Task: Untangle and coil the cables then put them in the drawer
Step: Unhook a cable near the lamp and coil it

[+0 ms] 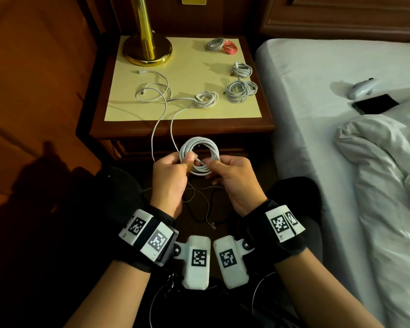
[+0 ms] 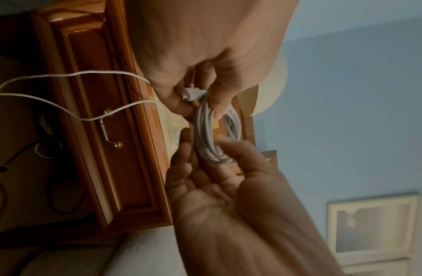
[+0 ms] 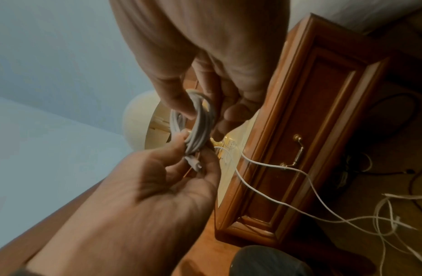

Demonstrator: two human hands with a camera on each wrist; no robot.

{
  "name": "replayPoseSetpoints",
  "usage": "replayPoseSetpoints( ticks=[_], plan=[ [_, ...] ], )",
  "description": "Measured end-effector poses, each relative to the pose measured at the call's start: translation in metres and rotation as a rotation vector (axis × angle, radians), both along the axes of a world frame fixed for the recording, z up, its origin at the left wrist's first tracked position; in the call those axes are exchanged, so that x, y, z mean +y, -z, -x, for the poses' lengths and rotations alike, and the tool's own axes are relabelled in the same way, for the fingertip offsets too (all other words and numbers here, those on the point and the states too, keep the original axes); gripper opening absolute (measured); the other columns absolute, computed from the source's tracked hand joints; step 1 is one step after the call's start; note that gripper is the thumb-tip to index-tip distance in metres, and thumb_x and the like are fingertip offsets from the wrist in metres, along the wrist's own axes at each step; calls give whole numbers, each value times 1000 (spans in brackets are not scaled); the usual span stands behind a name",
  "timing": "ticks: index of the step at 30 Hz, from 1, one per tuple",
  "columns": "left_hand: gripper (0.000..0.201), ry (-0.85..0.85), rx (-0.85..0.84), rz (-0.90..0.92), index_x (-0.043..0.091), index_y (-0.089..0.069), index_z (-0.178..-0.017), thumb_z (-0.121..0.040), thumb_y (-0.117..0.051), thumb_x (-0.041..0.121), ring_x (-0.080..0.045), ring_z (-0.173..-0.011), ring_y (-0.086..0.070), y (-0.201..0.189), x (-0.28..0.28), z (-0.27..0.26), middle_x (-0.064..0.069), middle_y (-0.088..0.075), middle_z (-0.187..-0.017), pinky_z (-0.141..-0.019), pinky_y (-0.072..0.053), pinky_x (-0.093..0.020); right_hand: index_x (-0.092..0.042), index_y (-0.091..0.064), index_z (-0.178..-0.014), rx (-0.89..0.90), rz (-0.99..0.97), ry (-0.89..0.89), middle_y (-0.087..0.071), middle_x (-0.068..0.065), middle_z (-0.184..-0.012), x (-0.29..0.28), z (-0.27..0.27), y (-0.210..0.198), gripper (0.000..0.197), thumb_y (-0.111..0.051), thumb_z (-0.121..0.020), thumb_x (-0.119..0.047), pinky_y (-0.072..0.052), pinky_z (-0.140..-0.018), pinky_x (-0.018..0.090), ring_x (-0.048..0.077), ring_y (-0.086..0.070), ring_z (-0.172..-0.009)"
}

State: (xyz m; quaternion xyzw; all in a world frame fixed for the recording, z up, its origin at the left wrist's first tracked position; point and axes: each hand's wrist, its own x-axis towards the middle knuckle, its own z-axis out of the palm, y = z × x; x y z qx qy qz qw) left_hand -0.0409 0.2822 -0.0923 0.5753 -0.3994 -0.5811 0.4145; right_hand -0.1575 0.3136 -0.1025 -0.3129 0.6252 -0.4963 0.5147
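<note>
Wrist bands (image 1: 149, 233) carry square black-and-white codes, no readable words; both hands' fingers (image 1: 189, 158) pinch the white cable coil (image 1: 200, 150).

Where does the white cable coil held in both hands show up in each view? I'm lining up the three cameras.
Head: the white cable coil sits at centre, between left hand and right hand.
Left wrist: coil at centre.
Right wrist: coil just left of centre.
Shared landmark: the wooden nightstand drawer front, with its brass handle in both wrist views.
</note>
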Motion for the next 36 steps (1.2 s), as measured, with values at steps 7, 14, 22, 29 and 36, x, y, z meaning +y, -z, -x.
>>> replayPoseSetpoints(
  ticks=[7,14,22,29,36],
  plan=[
    [14,21,27,20,9,-69,-98,-95,-56,14,-21,-95,-68,3,-1,-1,-9,-72,-93,-88,-52,-32,-12,-73,-83,-154,-64,-17,-66,-1,-74,-2,1,-6,22,-60,-93,-26,-38,-56,21,8,-51,-61],
    [18,28,167,-66,18,-66,-88,-97,-52,16,-10,-82,-66,7,-2,2,6,-71,-82,-77,-49,-30,3,-70,-92,-377,-19,86,-66,4,-78,-5,0,6,15,-61,-89,-8,-35,-52,20,7,-47,-59],
    [18,79,83,-120,18,-65,-85,-97,-52,21,-14,-87,-64,5,-7,-1,0,-69,-88,-80,-50,-30,4,-70,-81,-400,29,119,-60,9,-71,-1,-3,10,12,-62,-86,-4,-36,-51,20,8,-46,-55],
    [13,74,-24,-25,12,-71,-97,-85,-68,9,-8,-71,-69,4,-13,-13,-3,-74,-84,-64,-54,-21,0,-70,-77,-373,59,125,-67,6,-71,4,-3,11,14,-60,-86,-2,-38,-53,22,10,-49,-57],
    [17,40,163,-39,8,-71,-92,-82,-65,-5,-15,-70,-70,-1,-14,-15,-4,-74,-76,-59,-53,-22,-4,-70,-81,-375,7,106,-66,5,-72,4,-2,9,12,-63,-88,-11,-37,-50,26,12,-50,-54]
  ],
)
